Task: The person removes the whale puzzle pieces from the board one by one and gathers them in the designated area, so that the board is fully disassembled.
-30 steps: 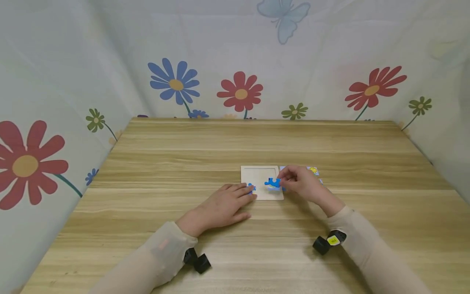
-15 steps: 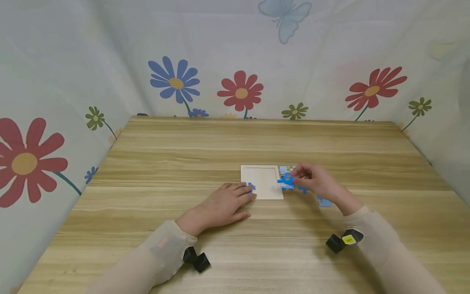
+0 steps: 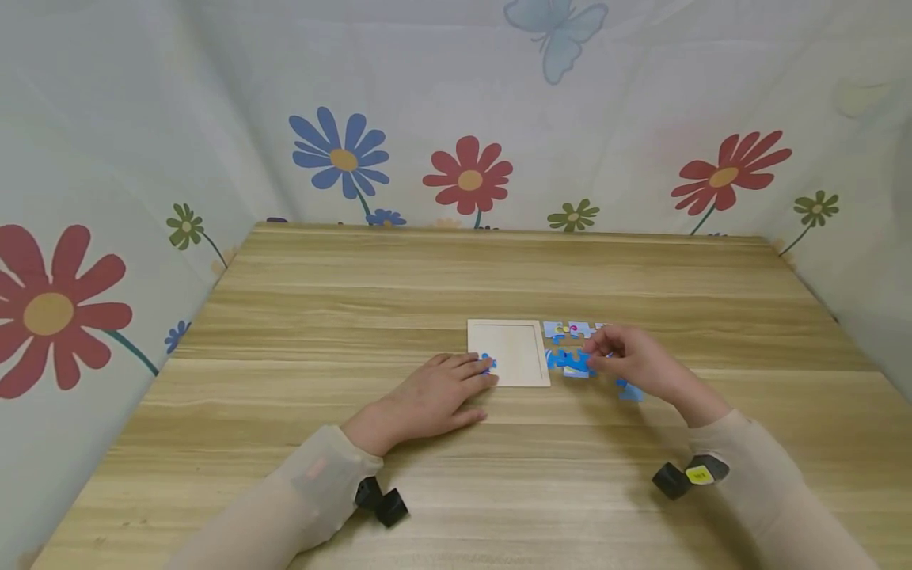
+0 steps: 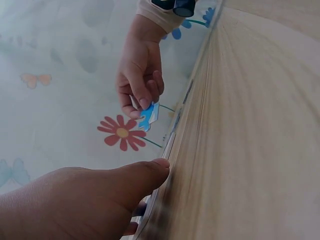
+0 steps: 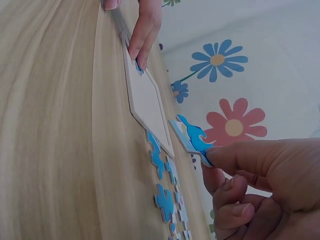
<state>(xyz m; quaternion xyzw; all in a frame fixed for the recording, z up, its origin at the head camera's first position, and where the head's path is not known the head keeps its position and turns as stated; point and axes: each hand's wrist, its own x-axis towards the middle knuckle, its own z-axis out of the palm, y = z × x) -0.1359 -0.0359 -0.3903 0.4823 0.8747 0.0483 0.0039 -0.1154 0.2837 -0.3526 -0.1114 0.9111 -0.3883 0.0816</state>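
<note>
My right hand [image 3: 641,368] pinches a blue jigsaw puzzle piece [image 5: 192,135] between thumb and index finger. In the right wrist view the piece is tilted and raised off the table; the left wrist view also shows it in the fingers. My left hand [image 3: 431,400] lies with extended fingers over the lower left corner of a pale wooden puzzle tray [image 3: 513,356]. Under its fingertips a small blue puzzle piece [image 3: 488,363] in that corner is partly covered. Beside the tray's right edge lie several loose pieces [image 5: 164,200], some of them hidden by my right hand in the head view.
All of this lies on a wood-grain table [image 3: 370,285]. A flower-printed cloth [image 3: 399,71] hangs behind the table and along its sides. One loose blue piece [image 3: 630,390] lies apart, nearer to me, below my right hand.
Still pinching the blue puzzle piece, my right hand has moved right, from over the tray to over the loose pieces. My left hand has stayed in place.
</note>
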